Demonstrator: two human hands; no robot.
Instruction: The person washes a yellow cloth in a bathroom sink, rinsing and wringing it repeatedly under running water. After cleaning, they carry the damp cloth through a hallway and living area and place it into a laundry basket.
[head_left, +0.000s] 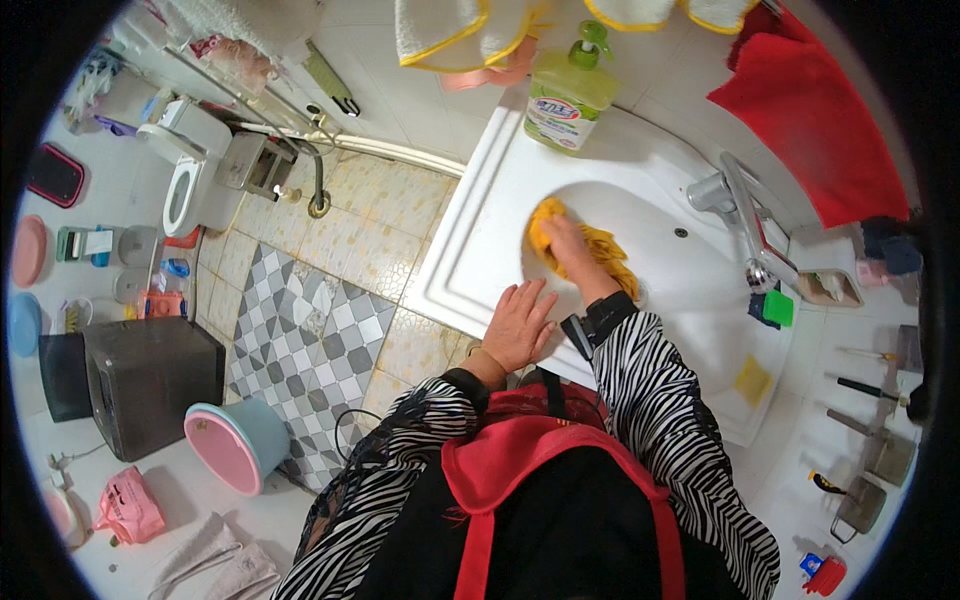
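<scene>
Inside the white washbasin (660, 150), my right hand (564, 244) grips a bunched yellow cloth (611, 259) against the left side of the bowl. Part of the cloth trails down toward my wrist. My left hand (519, 326) rests palm down on the basin's front rim, fingers spread, holding nothing. A green pump bottle (566, 105) stands on the basin's back left ledge. The chrome faucet (739, 217) is at the right of the bowl, near the small drain hole (681, 232).
A green sponge (778, 308) and a yellow sponge (753, 381) lie on the basin's right side. A red cloth (817, 127) hangs above the faucet. To the left are a patterned mat (315, 337), nested buckets (262, 442), a dark cabinet (154, 382) and a toilet (182, 195).
</scene>
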